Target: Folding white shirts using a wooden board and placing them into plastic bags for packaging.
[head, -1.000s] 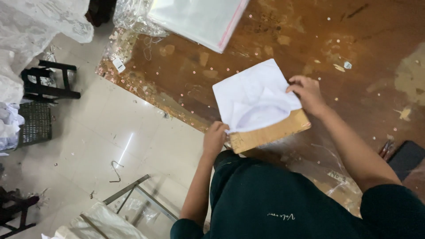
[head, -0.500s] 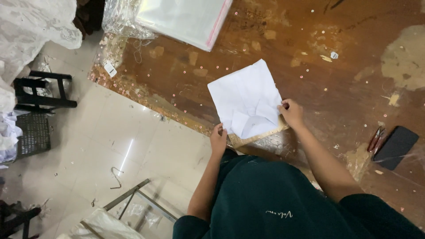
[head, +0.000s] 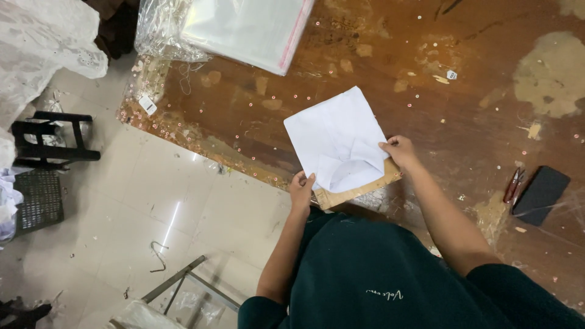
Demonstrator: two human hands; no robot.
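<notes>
A folded white garment point(head: 339, 141) lies on a brown cardboard sheet point(head: 359, 189) at the near edge of a worn wooden table point(head: 463, 103). My left hand point(head: 301, 187) pinches the near left corner of the garment and cardboard. On the right side, my right hand point(head: 399, 152) grips their edge. The cardboard shows only along the near side, under the cloth.
A stack of clear plastic bags point(head: 250, 27) sits at the table's far left. Small scissors point(head: 512, 184) and a black phone point(head: 540, 194) lie at the right. Left of the table are a tiled floor, a black stool point(head: 49, 137) and white cloth point(head: 42, 42).
The garment and cardboard have turned and slid a little toward me and to the left. My right hand has drawn in from the far right corner to the right edge.
</notes>
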